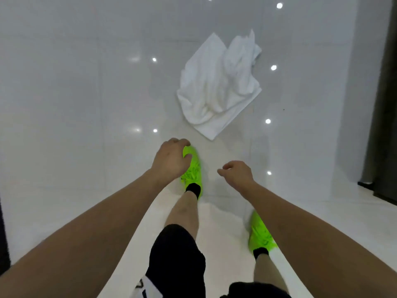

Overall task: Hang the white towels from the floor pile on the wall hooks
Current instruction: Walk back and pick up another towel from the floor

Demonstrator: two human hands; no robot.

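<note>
From the head camera, both bare arms reach forward and down over a glossy white tiled floor [86, 93]. The left hand [169, 159] hangs palm-down with its fingers loosely curled toward the floor; it holds nothing and touches nothing, though in this view it overlaps the toe of the left neon-green shoe [193, 168] below it. The right hand [236, 174] is also empty, its fingers loosely bent with the thumb and forefinger pointing inward toward the left; nothing lies between them.

The pile of white towels [217, 87] lies crumpled on the floor ahead of both hands and a little to the right, well apart from the fingers. Its long axis runs from the near corner, which points back toward the person between the two hands, up and away toward the wall [322, 61] at the far right. The far end is bunched and raised in folds; the near part lies flatter, with a straight hemmed edge along its right side.

The right neon-green shoe [261, 233] stands farther back, partly hidden behind the right forearm. Black socks and black shorts [176, 259] show on the legs. Small bright ceiling lights are mirrored in the tiles. A dark door frame [384, 125] stands at the right edge.
</note>
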